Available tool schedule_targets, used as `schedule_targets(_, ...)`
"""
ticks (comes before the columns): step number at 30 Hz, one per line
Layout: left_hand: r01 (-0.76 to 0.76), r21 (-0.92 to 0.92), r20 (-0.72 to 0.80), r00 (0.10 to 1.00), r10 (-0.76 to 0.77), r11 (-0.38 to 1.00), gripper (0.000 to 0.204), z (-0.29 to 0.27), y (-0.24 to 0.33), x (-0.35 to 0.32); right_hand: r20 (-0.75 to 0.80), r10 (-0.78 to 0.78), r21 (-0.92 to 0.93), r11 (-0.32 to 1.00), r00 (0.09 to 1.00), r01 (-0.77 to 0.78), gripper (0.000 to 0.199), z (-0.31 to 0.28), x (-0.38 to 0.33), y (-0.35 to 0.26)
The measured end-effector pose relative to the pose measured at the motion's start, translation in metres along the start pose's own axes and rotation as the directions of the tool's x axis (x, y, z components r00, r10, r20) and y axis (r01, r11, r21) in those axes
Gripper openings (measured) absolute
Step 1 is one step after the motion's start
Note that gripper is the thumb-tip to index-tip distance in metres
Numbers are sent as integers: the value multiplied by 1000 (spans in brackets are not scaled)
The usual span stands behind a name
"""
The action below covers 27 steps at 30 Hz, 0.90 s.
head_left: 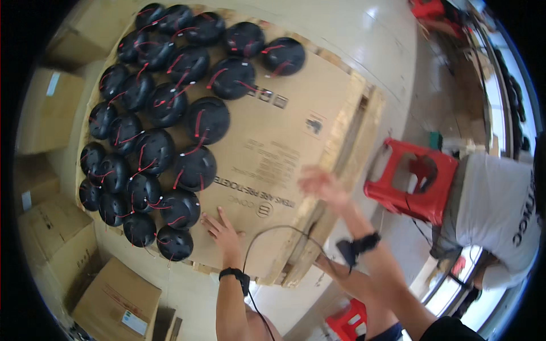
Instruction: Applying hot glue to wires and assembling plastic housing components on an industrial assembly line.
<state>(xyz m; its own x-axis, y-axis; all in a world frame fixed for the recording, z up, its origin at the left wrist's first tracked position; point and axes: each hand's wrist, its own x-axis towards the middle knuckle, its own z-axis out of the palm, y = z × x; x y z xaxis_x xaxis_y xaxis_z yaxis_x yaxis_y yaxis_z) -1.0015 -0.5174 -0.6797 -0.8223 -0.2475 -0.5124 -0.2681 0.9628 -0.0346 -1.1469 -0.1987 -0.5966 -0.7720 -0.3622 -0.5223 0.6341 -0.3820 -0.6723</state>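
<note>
My left hand (pixel 223 230) lies flat on a brown cardboard sheet (pixel 256 159), its fingers spread and nothing in them. Just beyond its fingertips sits the nearest of several black, round, domed units (pixel 195 168), each with thin red wires and a small white connector. They stand in close rows over the left and far part of the cardboard. My right hand (pixel 324 186) hovers over the cardboard's right side, slightly blurred, with fingers stretched out and holding nothing visible. Both wrists wear black bands, and a thin black cable (pixel 284 227) loops between them.
The cardboard rests on a wooden pallet (pixel 355 133). Brown cartons (pixel 119 298) line the left side. A red plastic stool (pixel 412 176) stands to the right, beside a seated person in a grey shirt (pixel 495 199). Another red stool (pixel 348 319) is near my legs.
</note>
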Motion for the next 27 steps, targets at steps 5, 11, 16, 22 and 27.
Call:
schedule_targets(5, -218, -307, 103, 960, 260, 926, 96, -30, -71, 3, -427, 320, 311, 930, 846, -195, 54, 143, -179, -7)
schedule_targets(11, -526, -388, 380, 657, 651, 757, 35, -246, -42, -78, -476, -220, 587, 642, 852, 493, 73, 315, -389, -119)
schedule_targets(16, -528, -725, 294, 342, 892, 441, 28, -410, -74, -216, -422, -704, 841, -68, 571, 537, 79, 484, -558, -169)
schedule_targets(22, -654, -706, 261, 115, 958, 271, 22, -515, -71, -368, -434, -885, 786, -279, 171, 552, 82, 592, -690, -136)
schedule_targets(27, -822, -500, -74, -273, 959, -272, 23, -607, -37, -563, -404, -915, 597, -257, 8, 760, 85, 634, -791, -82)
